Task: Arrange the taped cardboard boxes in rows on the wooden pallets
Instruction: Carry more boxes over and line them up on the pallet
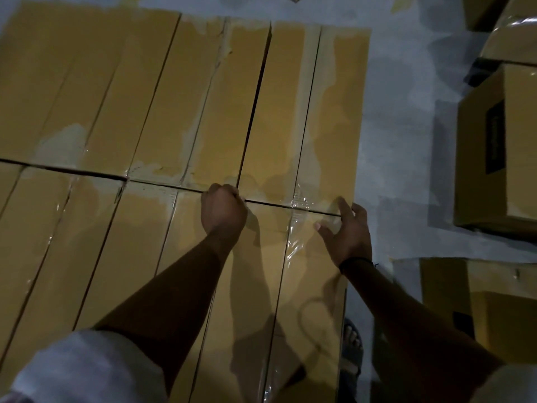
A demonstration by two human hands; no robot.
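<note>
Two rows of tan taped cardboard boxes (162,97) lie flush, 9 to 1 o'clock; pallets hidden beneath. Left hand (222,209) curls over the far edge of the near-row end box (261,271). Right hand (347,231), fingers spread, rests on its right corner. Loose brown cardboard boxes (491,146) at 3 o'clock remain unplaced; likely midway.

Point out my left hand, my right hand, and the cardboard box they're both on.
left hand (223,209): head view, back of the fist.
right hand (347,232): head view, back of the hand.
cardboard box (315,286): head view, top face, right half.
</note>
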